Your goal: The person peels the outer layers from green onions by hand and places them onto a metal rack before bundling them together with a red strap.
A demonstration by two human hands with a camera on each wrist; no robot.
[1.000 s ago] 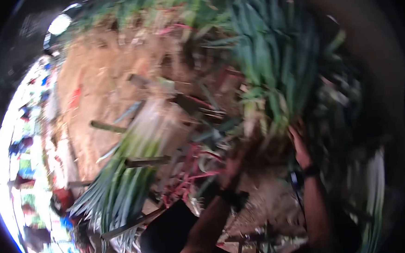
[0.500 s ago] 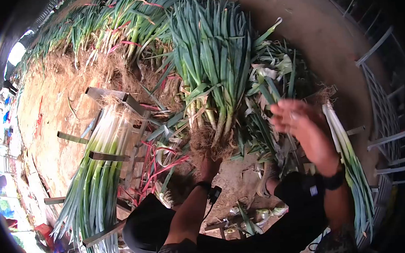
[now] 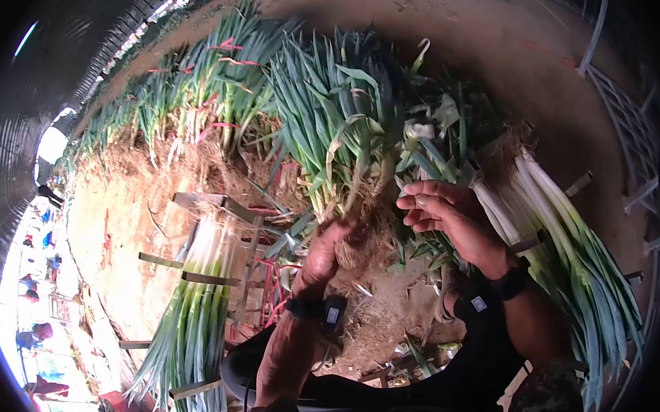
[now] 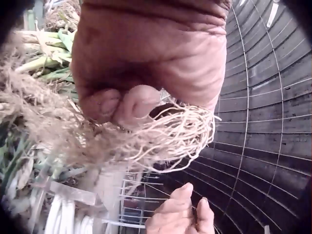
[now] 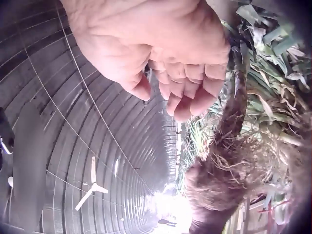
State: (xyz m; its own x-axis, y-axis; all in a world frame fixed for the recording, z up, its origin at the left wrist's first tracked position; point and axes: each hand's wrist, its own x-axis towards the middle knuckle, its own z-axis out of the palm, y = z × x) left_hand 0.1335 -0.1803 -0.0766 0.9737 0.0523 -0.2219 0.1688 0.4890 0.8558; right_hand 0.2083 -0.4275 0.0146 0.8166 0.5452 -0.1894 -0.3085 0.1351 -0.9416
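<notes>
A large pile of green onions [image 3: 325, 123] lies ahead, leaves pointing away and hairy roots toward me. At its near end my left hand [image 3: 324, 253] grips a green onion by the base. In the left wrist view, pale stringy roots [image 4: 178, 139] poke out beside the curled fingers [image 4: 139, 102]. My right hand [image 3: 452, 217] hovers just right of the roots, palm turned toward the left hand. Its fingers [image 5: 180, 105] are loosely bent with nothing between them in the right wrist view.
A rack with metal arms [image 3: 210, 277] on the left carries trimmed green onions [image 3: 190, 320]. More trimmed green onions [image 3: 569, 221] rest on a right-hand rack. Tied bundles [image 3: 210, 100] stand behind left, peeled leaves [image 3: 442, 116] behind right. Red ties [image 3: 271, 300] hang by the left rack.
The right hand, near the roots at first, swung out right with fingers spread, then came back left to the pile's root end. The left hand stayed at the roots. The head view shifted.
</notes>
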